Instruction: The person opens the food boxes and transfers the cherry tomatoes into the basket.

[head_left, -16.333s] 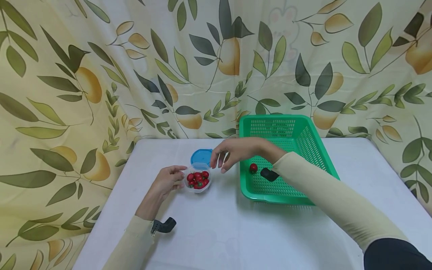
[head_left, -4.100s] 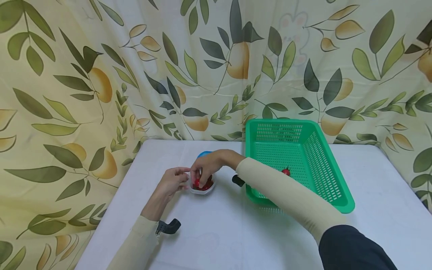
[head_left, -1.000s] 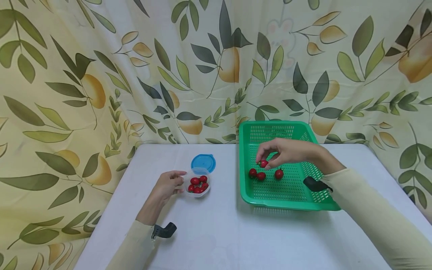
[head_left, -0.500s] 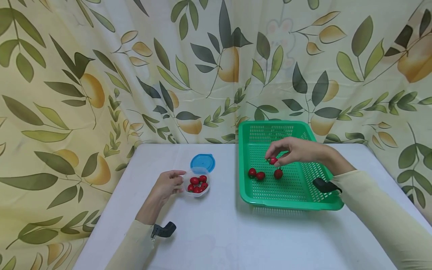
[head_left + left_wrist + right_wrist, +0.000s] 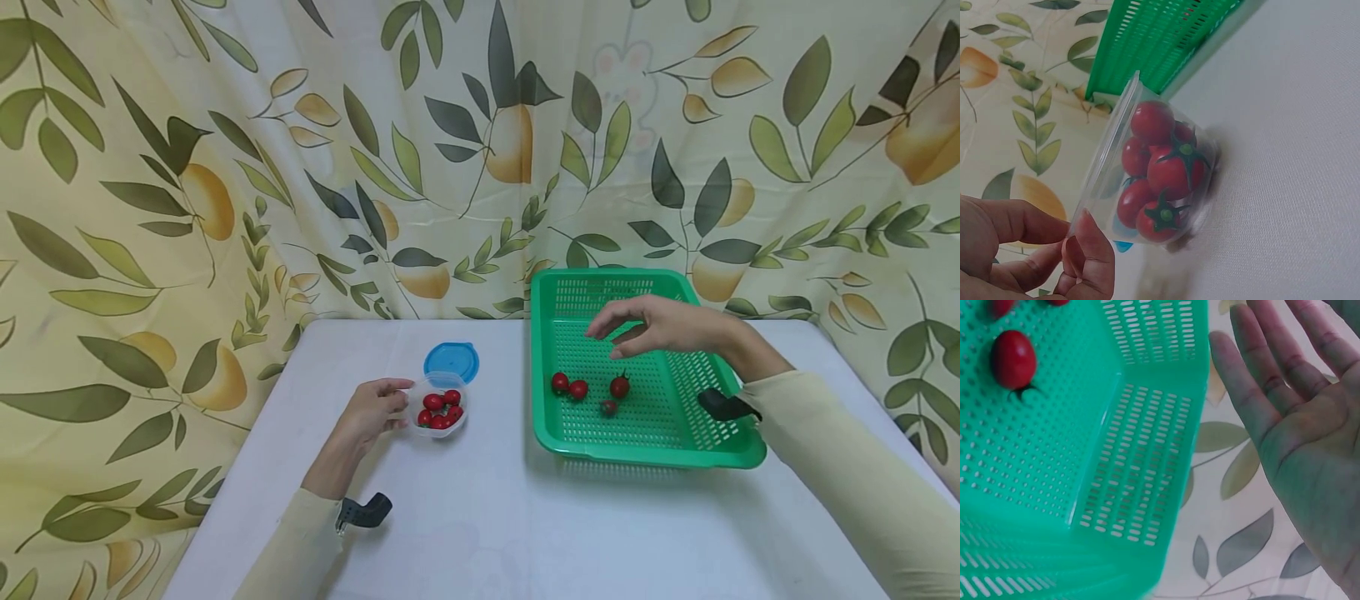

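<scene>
My left hand (image 5: 369, 412) pinches the rim of a small clear plastic container (image 5: 1107, 162) between thumb and fingers. Several red cherry tomatoes (image 5: 1175, 172), some with green stems, fill its lower part. Over the green basket (image 5: 637, 457) hovers my right hand (image 5: 660, 325), its fingers spread and nothing in them; in the right wrist view the palm and straight fingers show beside the basket wall. Several cherry tomatoes lie loose on the basket floor, among them a smaller-looking tomato (image 5: 608, 407) near the front and a stemmed tomato (image 5: 619, 387) just behind it.
A blue lid (image 5: 452, 361) lies on the white table (image 5: 480, 508) just behind the container. The basket stands to the right, close to the table's back edge. A leaf-and-fruit patterned curtain (image 5: 465, 208) hangs behind the table.
My right hand has let go of the cherry tomato it held, which now lies in the basket, and has lifted slightly with its fingers apart. The left hand and container have stayed put.
</scene>
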`<state>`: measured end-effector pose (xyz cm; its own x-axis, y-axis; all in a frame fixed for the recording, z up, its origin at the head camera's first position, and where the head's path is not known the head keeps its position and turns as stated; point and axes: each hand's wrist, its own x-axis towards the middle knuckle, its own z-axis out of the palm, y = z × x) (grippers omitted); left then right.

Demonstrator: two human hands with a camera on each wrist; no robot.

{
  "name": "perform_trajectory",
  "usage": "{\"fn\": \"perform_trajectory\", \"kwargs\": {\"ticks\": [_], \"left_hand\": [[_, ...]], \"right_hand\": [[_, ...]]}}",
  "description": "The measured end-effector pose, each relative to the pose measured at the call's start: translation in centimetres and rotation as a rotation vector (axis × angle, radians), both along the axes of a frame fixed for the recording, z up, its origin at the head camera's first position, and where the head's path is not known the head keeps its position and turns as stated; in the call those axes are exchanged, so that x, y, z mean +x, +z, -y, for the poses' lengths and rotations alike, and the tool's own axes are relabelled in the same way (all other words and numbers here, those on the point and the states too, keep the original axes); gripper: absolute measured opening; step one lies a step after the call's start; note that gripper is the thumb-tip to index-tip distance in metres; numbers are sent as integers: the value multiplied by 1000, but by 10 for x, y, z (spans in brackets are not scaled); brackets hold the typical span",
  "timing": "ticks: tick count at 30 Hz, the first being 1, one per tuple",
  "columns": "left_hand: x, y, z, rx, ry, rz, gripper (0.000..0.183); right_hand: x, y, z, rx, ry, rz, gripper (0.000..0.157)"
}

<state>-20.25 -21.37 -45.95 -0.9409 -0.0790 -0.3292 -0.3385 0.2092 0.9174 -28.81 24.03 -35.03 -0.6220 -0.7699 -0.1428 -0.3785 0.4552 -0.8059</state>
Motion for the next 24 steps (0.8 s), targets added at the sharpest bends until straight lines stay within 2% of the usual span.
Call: {"fn": "perform_trajectory", "kwargs": {"ticks": [7, 24], "left_hand": [[-1, 0, 0, -1, 6, 11, 31], [0, 0, 0, 3, 9, 14, 31]], "right_hand": [[0, 8, 19, 7, 34, -26, 37], [-2, 10, 90, 75, 154, 37, 39]]}}
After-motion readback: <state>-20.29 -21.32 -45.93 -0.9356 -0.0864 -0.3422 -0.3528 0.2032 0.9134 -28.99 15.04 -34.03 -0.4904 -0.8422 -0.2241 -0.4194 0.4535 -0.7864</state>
